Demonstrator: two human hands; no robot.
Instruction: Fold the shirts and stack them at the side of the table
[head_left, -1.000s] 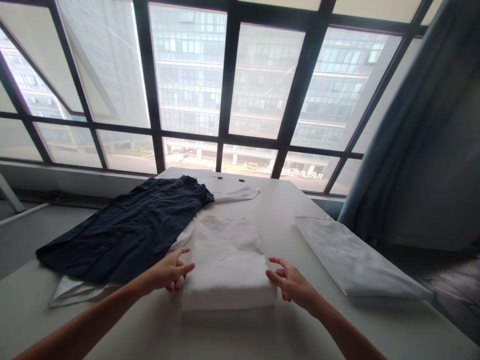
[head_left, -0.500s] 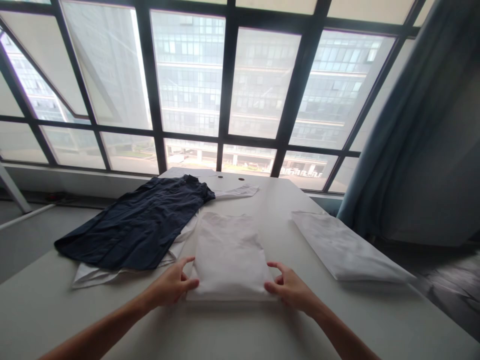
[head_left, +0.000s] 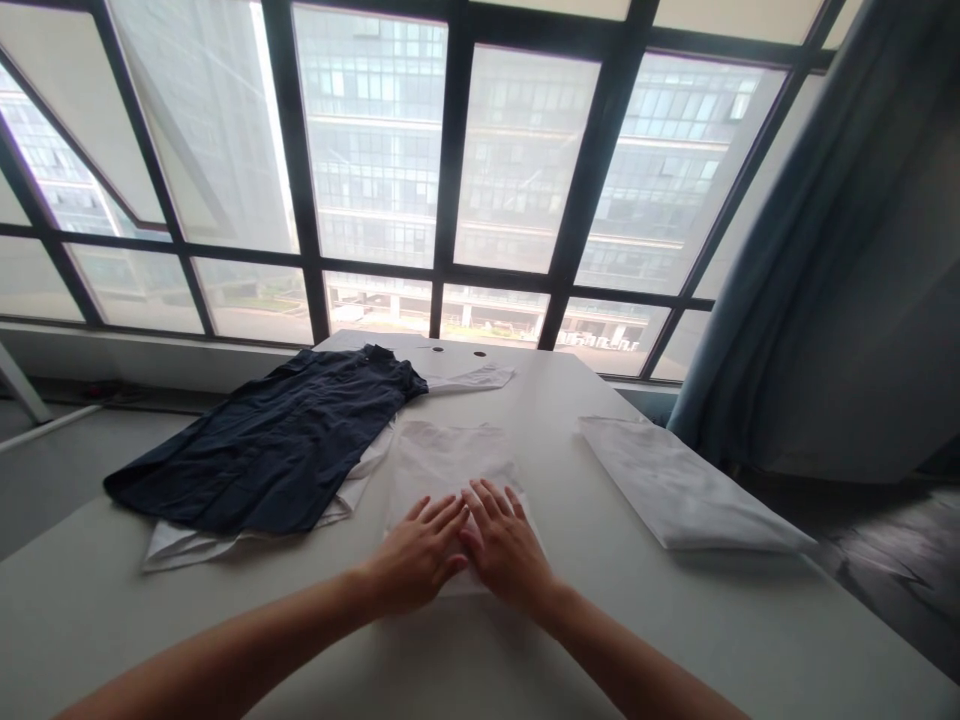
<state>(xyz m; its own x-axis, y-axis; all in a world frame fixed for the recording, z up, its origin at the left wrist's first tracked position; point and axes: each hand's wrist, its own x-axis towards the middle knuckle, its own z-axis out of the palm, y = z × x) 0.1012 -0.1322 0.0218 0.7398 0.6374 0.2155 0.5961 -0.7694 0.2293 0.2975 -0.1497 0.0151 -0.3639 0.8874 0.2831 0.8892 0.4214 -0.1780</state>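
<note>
A folded white garment point(head_left: 444, 462) lies on the white table point(head_left: 540, 440) straight in front of me. My left hand point(head_left: 417, 552) and my right hand point(head_left: 504, 542) rest flat on its near half, side by side, fingers stretched out and touching at the thumbs. Both palms press down on the cloth and hold nothing. To the left a dark navy shirt point(head_left: 277, 448) is spread out, lying over another white garment point(head_left: 195, 545) whose edges stick out beneath it.
A folded white cloth point(head_left: 682, 485) lies near the table's right edge. Large windows point(head_left: 450, 160) run behind the table and a blue-grey curtain point(head_left: 825, 250) hangs at the right. Two small holes point(head_left: 459, 351) mark the table's far end.
Both hands left the side edges of the folded white garment and came together on top of it, now lying flat at its middle.
</note>
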